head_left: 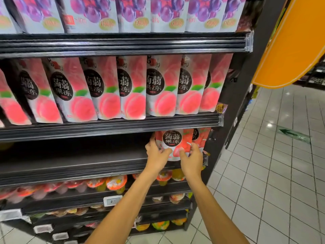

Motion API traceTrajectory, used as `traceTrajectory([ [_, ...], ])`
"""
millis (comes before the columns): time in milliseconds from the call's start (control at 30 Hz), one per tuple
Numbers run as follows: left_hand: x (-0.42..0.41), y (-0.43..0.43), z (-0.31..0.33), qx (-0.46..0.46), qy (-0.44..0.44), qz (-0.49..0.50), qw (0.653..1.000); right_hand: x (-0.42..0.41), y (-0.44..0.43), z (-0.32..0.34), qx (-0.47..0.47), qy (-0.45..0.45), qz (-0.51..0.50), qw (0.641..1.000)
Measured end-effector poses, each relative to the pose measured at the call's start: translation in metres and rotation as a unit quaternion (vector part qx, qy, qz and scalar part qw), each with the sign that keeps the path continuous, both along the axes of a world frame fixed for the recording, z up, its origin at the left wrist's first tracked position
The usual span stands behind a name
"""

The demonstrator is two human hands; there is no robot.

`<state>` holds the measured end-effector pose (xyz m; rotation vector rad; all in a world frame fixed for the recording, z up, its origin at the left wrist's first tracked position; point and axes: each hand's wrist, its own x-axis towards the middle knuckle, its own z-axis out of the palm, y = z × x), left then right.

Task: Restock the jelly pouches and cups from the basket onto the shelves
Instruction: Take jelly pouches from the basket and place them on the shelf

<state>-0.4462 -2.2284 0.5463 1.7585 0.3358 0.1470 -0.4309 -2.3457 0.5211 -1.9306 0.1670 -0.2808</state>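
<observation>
At the right end of the third shelf (pixel 79 159), both hands grip one red pouch (pixel 173 140) and hold it upright, its front label facing out. The left hand (pixel 156 153) pinches the pouch's lower left edge, thumb on the front and fingers curled round behind. The right hand (pixel 191 159) pinches the lower right part the same way. A second red pouch (pixel 202 138) stands just beside it on the right, against the end of the rack. To the left of the pouches this shelf shows only bare dark board.

One shelf up, a full row of peach pouches (pixel 109 88) stands side by side, leaning slightly. Above those is a row of grape pouches (pixel 98 13).

Below the hands, jelly cups (pixel 116 183) with red and orange lids lie along the next shelf, and more cups sit on the lower ones. A price tag (pixel 112 201) is clipped to a shelf edge. Right of the rack are a tiled floor (pixel 272 173) and an orange sign (pixel 290 41).
</observation>
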Motion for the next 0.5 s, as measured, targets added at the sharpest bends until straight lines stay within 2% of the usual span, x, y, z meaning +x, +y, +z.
traceTrajectory([
  [400,-0.021,0.006,-0.004,-0.072,-0.043,-0.043,0.996,-0.014,0.002,0.003,0.044,0.002,-0.006,0.999],
  [500,-0.025,0.012,-0.004,-0.123,-0.055,-0.044,0.990,-0.022,0.007,0.002,0.077,0.007,-0.015,0.997],
])
